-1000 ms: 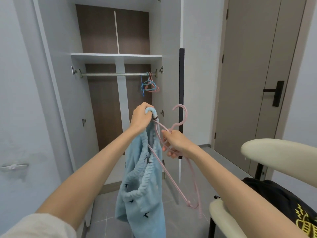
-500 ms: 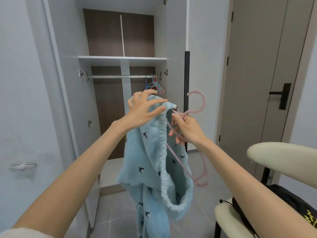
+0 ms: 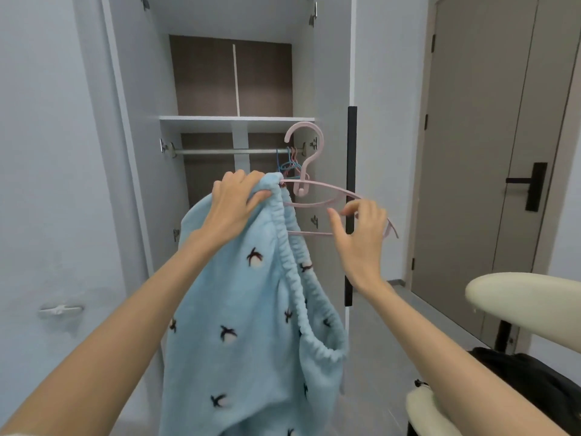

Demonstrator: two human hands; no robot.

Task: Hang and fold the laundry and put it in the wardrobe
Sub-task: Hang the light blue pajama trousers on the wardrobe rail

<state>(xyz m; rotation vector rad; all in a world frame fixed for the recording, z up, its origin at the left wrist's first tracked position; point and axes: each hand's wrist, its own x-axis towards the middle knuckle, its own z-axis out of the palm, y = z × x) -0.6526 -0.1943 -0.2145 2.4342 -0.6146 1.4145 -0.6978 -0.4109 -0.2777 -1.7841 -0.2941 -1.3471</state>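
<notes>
**Hands fit hanger into blue garment**

Left hand [image 3: 234,202] grips the top edge of the garment [image 3: 239,309], with fingers and thumb bunched round the fleece at the end of its ribbed waistband. Right hand [image 3: 358,234], just to the right of it, has its fingers curled over the right arm of the hanger [image 3: 327,187], with the thumb held apart below. How firmly it pinches I cannot tell.

Between the hands the pink hanger lies roughly level, with its hook upright above them. Its left end is tucked under the waistband, right beside the left fingertips. The garment, pale blue with small dark birds, hangs from the left hand down between both forearms. Its waistband loops open below the right wrist.

Below the right forearm stands a cream chair [image 3: 518,297] with black cloth [image 3: 534,372] on its seat.

Beyond the hands is the wardrobe [image 3: 141,121], standing open. A black strip [image 3: 352,136] runs down a door edge just behind the right hand. Above and behind the left hand the rail [image 3: 226,151] crosses the wardrobe. Spare hangers [image 3: 290,163], blue and red, are bunched at its right end, just behind the pink hook. A white shelf [image 3: 235,122] sits over the rail, above both hands. Far to the right of the right hand is a closed door [image 3: 487,152] with a black handle [image 3: 534,185].
</notes>
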